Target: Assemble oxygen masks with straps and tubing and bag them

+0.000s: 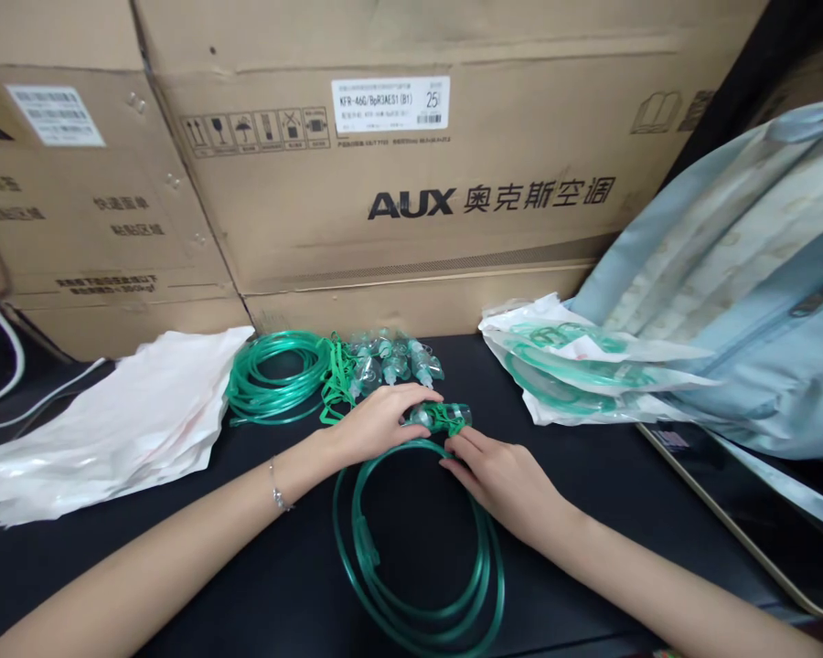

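A coil of green tubing [422,571] lies on the black table [590,475] in front of me. At its far end sits a clear mask piece with a green strap [445,417]. My left hand [377,422] is closed over that mask piece from the left. My right hand [497,475] pinches the tubing where it meets the mask, fingers together. Just beyond my hands lies a bundle of coiled green tubing [278,375] with several clear masks [390,361] beside it.
A stack of empty white plastic bags [123,416] lies at the left. Packaged tubing sets in clear bags [576,370] rest at the right against a light blue backpack [747,292]. Large cardboard boxes [411,174] wall off the back. White cables [4,356] run at far left.
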`<state>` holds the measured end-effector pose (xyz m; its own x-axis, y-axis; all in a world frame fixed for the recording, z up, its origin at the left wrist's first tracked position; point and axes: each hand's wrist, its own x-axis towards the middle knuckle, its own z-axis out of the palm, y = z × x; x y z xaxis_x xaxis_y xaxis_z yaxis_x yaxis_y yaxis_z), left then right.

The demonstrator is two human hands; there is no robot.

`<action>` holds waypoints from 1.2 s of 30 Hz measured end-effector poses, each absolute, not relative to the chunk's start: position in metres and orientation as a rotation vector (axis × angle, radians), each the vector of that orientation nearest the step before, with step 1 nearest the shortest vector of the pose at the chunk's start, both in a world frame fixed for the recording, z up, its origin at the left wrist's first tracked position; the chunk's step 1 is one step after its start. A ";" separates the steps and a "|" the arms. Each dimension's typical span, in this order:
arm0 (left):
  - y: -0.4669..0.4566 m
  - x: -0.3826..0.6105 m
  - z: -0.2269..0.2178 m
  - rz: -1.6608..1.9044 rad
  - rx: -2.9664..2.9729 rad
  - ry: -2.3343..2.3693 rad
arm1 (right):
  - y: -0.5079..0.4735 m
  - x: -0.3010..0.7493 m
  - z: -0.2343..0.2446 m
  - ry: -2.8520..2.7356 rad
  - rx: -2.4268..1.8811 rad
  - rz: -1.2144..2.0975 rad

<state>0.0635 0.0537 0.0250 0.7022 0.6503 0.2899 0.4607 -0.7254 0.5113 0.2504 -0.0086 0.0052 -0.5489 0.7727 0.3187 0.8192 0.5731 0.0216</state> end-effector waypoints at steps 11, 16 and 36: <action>0.038 0.039 0.028 0.723 2.514 0.984 | 0.007 0.264 0.010 -2.278 -1.216 -0.302; 0.019 -0.035 0.063 0.817 2.611 1.529 | 0.017 0.281 0.005 -2.211 -1.135 -0.197; -0.012 -0.114 0.090 0.275 2.226 2.727 | 0.025 0.286 0.017 -1.986 -1.136 0.056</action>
